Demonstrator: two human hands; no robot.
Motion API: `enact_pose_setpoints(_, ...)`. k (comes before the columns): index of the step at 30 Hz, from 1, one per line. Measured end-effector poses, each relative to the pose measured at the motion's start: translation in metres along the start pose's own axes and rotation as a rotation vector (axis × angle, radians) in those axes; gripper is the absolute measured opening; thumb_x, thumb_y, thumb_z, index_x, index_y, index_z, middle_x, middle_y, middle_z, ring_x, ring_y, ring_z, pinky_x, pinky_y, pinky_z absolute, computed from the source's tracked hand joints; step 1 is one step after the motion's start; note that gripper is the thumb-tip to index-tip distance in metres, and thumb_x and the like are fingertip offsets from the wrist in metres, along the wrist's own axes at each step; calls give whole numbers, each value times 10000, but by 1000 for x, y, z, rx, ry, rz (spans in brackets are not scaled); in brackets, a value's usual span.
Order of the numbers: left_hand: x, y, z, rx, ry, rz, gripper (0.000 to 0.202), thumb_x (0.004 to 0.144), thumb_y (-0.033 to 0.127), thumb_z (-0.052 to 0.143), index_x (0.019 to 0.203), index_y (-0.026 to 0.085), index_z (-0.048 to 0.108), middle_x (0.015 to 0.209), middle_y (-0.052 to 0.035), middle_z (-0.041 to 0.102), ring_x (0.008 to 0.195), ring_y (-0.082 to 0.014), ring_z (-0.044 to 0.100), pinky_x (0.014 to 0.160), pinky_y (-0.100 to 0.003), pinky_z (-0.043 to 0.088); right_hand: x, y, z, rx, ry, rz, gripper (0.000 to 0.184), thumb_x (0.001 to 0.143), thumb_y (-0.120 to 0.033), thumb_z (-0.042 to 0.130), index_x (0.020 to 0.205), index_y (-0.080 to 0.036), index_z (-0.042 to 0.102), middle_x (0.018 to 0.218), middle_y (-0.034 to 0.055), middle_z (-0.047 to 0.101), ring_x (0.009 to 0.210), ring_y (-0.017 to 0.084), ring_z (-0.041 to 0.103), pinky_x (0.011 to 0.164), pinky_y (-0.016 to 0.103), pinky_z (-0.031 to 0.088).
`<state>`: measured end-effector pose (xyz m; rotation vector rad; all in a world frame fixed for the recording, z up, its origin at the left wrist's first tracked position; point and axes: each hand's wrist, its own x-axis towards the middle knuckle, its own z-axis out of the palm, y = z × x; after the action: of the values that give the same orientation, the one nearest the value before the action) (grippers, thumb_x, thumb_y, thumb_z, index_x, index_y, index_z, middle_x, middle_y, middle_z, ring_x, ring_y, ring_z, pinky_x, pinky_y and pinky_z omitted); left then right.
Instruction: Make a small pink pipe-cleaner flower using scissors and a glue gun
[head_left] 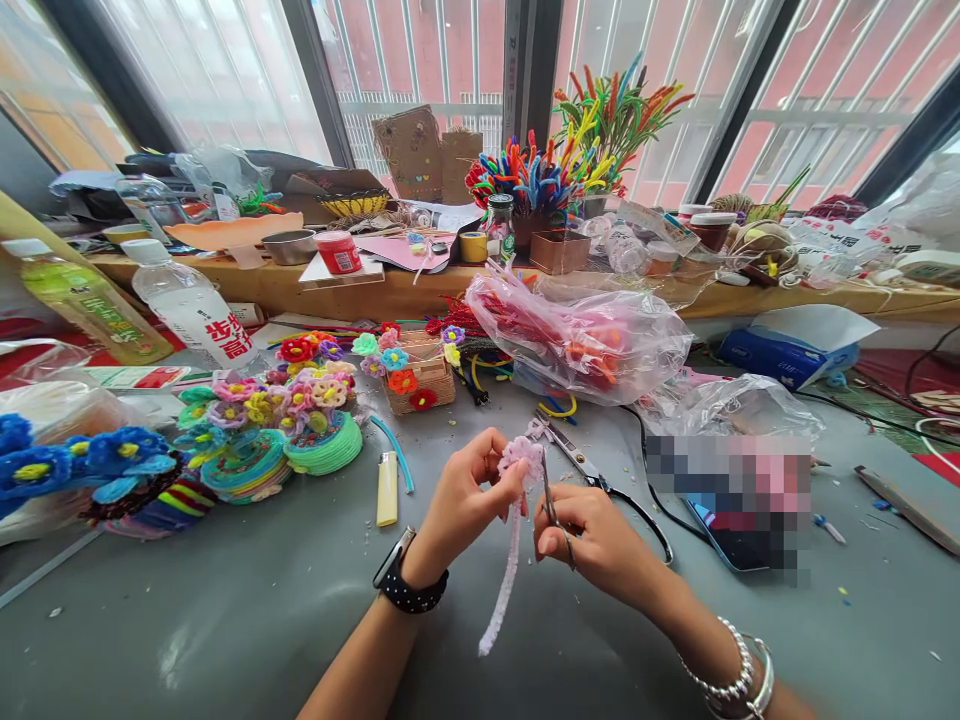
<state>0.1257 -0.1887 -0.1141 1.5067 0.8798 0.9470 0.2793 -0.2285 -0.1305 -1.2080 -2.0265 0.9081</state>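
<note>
Head view, held flower (529,454), pot (527,226) of stems (525,178)

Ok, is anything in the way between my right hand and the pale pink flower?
Nothing visible is. Your right hand holds a metal tool whose tip is at the right edge of the flower, pinched in your left hand. The big scissors lie beyond, not between.

1 pale pink, fuzzy flower (523,456) with rounded petals is pinched in the left hand (476,482). 1 fuzzy strip (512,570) of the same pink hangs below it, curving toward the near left to a loose end. 1 slim metal tool (550,500), gripped in the right hand (592,535), stands nearly upright, its tip at the flower's right edge; whether they touch is unclear.
</note>
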Motion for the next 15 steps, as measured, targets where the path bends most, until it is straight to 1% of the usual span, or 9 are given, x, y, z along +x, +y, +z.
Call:
enact_pose_setpoints(3,-1,-2,4,-8,6,-1,215,753,327,499,658,178,377,488,56,479,390,-51,431,379,-159,336,0,-2,3,28,29,-2,686,694,-709,228,563,-150,603,627,33,545,593,130,490,577,247,362)
enact_pose_setpoints(6,-2,-4,9,-17,41,6,224,761,340,485,659,180,367,476,66,452,373,-42,388,373,-155,310,0,-2,5,52,69,-10,671,716,-689,234,584,-156,619,634,34,566,599,133,507,591,247,372)
enact_pose_setpoints(12,-1,-3,10,-10,49,3,231,756,358,487,659,181,374,456,74,429,349,-39,361,359,-156,282,2,1,6,55,86,11,648,713,-683,271,492,-166,593,563,20,556,560,124,519,564,234,376)
enact_pose_setpoints(15,-1,-2,9,-19,49,4,228,756,354,489,660,182,375,458,75,425,350,-40,365,361,-158,288,2,2,8,27,121,28,636,709,-681,289,448,-169,561,533,18,534,538,120,505,540,232,362)
